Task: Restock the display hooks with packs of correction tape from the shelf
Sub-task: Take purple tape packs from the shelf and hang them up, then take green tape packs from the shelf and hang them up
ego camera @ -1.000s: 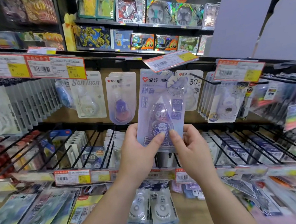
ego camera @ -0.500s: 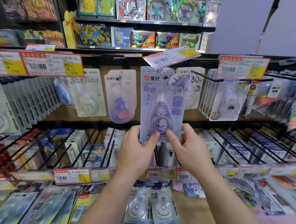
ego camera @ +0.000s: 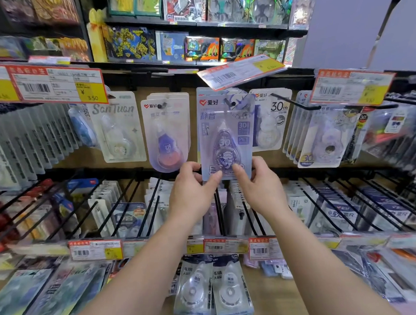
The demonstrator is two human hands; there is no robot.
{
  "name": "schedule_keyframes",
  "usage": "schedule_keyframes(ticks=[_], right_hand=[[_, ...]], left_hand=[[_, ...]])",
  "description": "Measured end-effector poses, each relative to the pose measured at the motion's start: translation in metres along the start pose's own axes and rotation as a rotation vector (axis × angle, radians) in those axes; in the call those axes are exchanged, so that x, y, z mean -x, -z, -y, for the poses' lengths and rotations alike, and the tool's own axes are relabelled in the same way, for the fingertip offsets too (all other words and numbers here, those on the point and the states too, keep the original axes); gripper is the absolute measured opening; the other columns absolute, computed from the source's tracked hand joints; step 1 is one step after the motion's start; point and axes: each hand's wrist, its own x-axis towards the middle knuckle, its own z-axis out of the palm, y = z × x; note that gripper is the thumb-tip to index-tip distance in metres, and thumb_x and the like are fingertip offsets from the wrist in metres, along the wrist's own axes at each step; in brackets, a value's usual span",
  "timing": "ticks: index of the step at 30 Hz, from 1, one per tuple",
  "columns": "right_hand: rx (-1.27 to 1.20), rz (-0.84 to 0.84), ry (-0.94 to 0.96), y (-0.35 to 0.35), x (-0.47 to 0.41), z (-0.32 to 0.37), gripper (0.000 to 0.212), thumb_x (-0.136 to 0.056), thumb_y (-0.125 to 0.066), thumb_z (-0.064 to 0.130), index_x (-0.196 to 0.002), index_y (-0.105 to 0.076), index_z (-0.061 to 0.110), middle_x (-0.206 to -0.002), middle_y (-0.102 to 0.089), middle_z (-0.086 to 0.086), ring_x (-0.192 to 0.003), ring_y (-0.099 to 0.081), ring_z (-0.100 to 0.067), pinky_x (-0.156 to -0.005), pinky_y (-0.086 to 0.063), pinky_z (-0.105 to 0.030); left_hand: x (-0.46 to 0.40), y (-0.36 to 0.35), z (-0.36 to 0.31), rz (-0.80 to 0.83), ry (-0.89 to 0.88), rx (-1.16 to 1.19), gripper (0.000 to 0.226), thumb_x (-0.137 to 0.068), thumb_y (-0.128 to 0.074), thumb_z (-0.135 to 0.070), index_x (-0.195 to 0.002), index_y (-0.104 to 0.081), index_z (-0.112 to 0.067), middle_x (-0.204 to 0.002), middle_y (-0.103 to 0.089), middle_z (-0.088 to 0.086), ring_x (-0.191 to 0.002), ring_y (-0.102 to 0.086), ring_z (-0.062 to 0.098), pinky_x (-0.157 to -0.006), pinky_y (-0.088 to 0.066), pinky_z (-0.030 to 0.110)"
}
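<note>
A pack (ego camera: 225, 137) is hanging at centre frame on a hook (ego camera: 233, 104), in front of more packs. The left hand (ego camera: 192, 192) and right hand (ego camera: 259, 188) are sitting at its lower corners. Price tags (ego camera: 56, 84) are spreading across the upper left. Two packs (ego camera: 212, 284) are lying on the shelf (ego camera: 277, 298) at lower centre, between the forearms.

Stationery shop: price tags (ego camera: 58, 84), packs on display hooks (ego camera: 293, 102).
</note>
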Motion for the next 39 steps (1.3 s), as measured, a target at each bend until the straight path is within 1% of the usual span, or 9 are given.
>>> schedule_keyframes(ticks=[4,8,13,20,28,32,34,36,39], right_hand=[[-0.022,0.023,-0.021,-0.007,-0.013,-0.003,0.026,-0.097,-0.048,0.051,-0.099,-0.049,0.026,-0.067,-0.052,0.010,-0.062,-0.050,-0.003,-0.053,-0.033,-0.026],[-0.032,0.025,-0.018,-0.014,-0.025,-0.005,0.027,-0.098,-0.048,0.050,-0.105,-0.049,0.024,-0.070,-0.049,0.013,-0.064,-0.049,-0.002,-0.054,-0.033,-0.023],[-0.013,0.013,-0.011,-0.021,-0.034,-0.007,0.028,-0.098,-0.048,0.051,-0.099,-0.045,0.023,-0.069,-0.046,0.013,-0.064,-0.046,-0.003,-0.054,-0.032,-0.026],[-0.035,0.033,-0.036,-0.024,-0.041,-0.010,0.036,-0.097,-0.047,0.054,-0.108,-0.052,0.021,-0.078,-0.053,0.013,-0.083,-0.057,-0.017,-0.066,-0.041,-0.033],[-0.038,0.062,-0.047,-0.021,-0.045,-0.009,0.036,-0.097,-0.048,0.053,-0.114,-0.052,0.021,-0.095,-0.060,0.009,-0.088,-0.056,-0.018,-0.071,-0.039,-0.032],[-0.021,0.083,-0.086,-0.019,-0.043,-0.015,0.046,-0.096,-0.048,0.055,-0.128,-0.048,0.021,-0.094,-0.061,0.009,-0.098,-0.060,-0.020,-0.076,-0.043,-0.033],[-0.009,0.098,-0.135,-0.019,-0.041,-0.018,0.060,-0.095,-0.048,0.057,-0.140,-0.039,0.019,-0.111,-0.064,0.002,-0.109,-0.059,-0.022,-0.082,-0.044,-0.034],[-0.011,0.098,-0.180,-0.019,-0.035,-0.020,0.069,-0.093,-0.050,0.058,-0.147,-0.032,0.019,-0.132,-0.058,-0.005,-0.122,-0.055,-0.025,-0.092,-0.044,-0.036],[0.031,0.063,-0.197,-0.019,-0.022,-0.017,0.072,-0.092,-0.053,0.055,-0.150,-0.030,0.018,-0.144,-0.048,-0.010,-0.132,-0.045,-0.029,-0.105,-0.039,-0.041]], left_hand=[[-0.011,-0.006,0.006,0.016,-0.004,0.023,0.044,-0.084,-0.072,-0.047,-0.116,-0.049,-0.027,-0.101,-0.058,-0.010,-0.098,-0.060,0.015,-0.088,-0.052,0.039],[-0.021,-0.010,0.011,0.007,-0.010,0.032,0.041,-0.085,-0.072,-0.041,-0.116,-0.048,-0.030,-0.113,-0.059,-0.006,-0.102,-0.061,0.018,-0.090,-0.052,0.039],[-0.027,-0.014,0.015,0.005,-0.010,0.034,0.054,-0.084,-0.072,-0.038,-0.131,-0.048,-0.027,-0.122,-0.058,-0.005,-0.102,-0.063,0.020,-0.092,-0.052,0.041],[-0.029,-0.017,0.016,0.003,0.015,0.018,0.065,-0.084,-0.071,-0.040,-0.141,-0.044,-0.027,-0.126,-0.055,-0.002,-0.096,-0.063,0.019,-0.091,-0.054,0.039],[-0.025,-0.020,0.011,-0.006,-0.003,0.003,0.058,-0.085,-0.071,-0.035,-0.137,-0.047,-0.029,-0.126,-0.055,-0.002,-0.095,-0.064,0.018,-0.091,-0.053,0.038],[-0.020,-0.020,0.010,0.008,0.028,-0.029,0.061,-0.086,-0.071,-0.037,-0.141,-0.044,-0.029,-0.131,-0.053,-0.003,-0.103,-0.061,0.018,-0.095,-0.051,0.039],[-0.015,-0.018,0.008,0.010,0.045,-0.049,0.064,-0.086,-0.071,-0.039,-0.143,-0.043,-0.028,-0.135,-0.051,-0.001,-0.113,-0.057,0.019,-0.100,-0.049,0.042],[-0.008,-0.013,0.008,0.018,0.043,-0.084,0.071,-0.086,-0.069,-0.042,-0.147,-0.039,-0.025,-0.142,-0.047,0.002,-0.124,-0.053,0.020,-0.106,-0.045,0.044],[0.003,-0.001,0.009,0.032,-0.009,-0.289,0.071,-0.090,-0.062,-0.047,-0.150,-0.036,-0.020,-0.145,-0.045,0.008,-0.133,-0.045,0.024,-0.111,-0.039,0.042]])
